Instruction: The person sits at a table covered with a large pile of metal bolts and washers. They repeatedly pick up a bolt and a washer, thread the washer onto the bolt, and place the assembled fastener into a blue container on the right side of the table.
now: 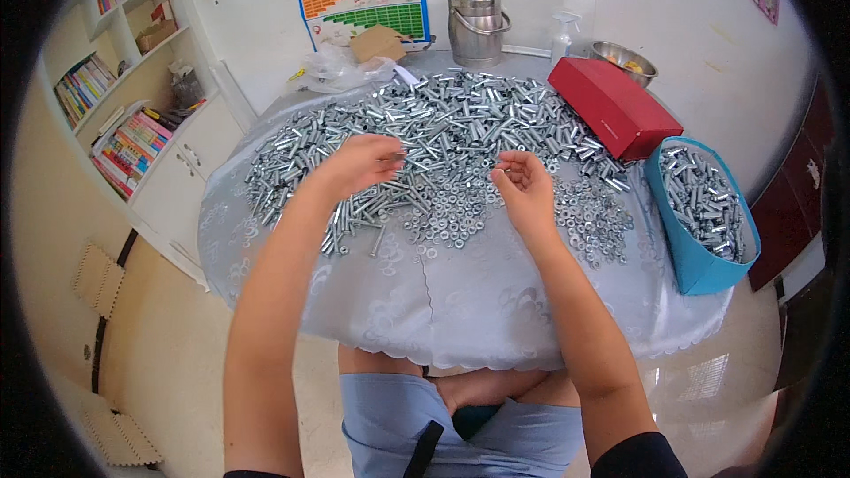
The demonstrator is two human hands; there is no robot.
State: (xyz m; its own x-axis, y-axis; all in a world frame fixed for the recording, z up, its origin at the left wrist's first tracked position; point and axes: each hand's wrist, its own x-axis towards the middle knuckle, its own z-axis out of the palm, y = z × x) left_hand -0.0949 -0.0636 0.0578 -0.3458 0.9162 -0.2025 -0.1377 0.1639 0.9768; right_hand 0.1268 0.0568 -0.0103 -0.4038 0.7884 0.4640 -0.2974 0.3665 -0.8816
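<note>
A broad heap of silvery metal bolts and sleeves (310, 146) covers the back and middle of the table. Along its front lie loose washers and nuts, one cluster (447, 217) between my hands and another small-ring cluster (591, 221) beside my right wrist. My left hand (365, 164) hovers over the left-centre of the heap, fingers bent together and pointing right; whatever is at the fingertips is too small to name. Facing it, a short gap away, my right hand (526, 184) has thumb and forefinger pinched above the rings. What that pinch holds, if anything, cannot be made out.
A blue fabric bin (680, 239) full of metal sleeves stands at the right edge, by a red box (615, 108). Behind are a steel pot (476, 31), a spray bottle (564, 38), a metal bowl (651, 69) and a clear plastic bag (341, 71). A grey cloth (478, 310) covers the table.
</note>
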